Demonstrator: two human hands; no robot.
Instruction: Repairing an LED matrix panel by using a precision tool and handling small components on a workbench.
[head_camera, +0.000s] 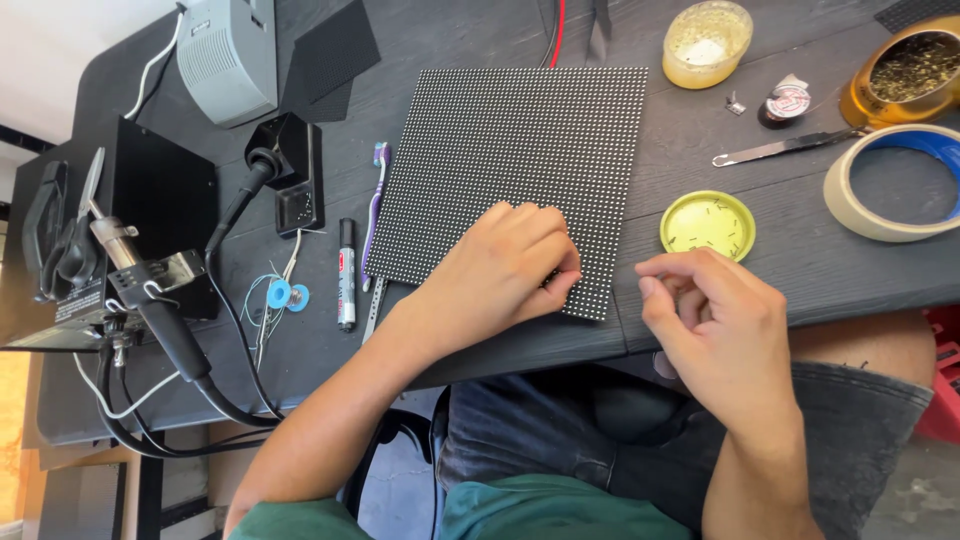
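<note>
From the head view, the left hand (505, 268) rests curled on the near right corner of the dotted panel (510, 170) lying flat on the table (700, 130), while the right hand (715, 315) hovers just right of it, fingers pinched, contents unclear.

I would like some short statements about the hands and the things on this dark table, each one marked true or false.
1. The left hand rests on the dotted black panel. True.
2. The right hand holds the marker. False: the marker lies apart, left of the panel.
3. The yellow lid lies right of the panel. True.
4. The purple toothbrush stands upright in a cup. False: it lies flat beside the panel.
</note>
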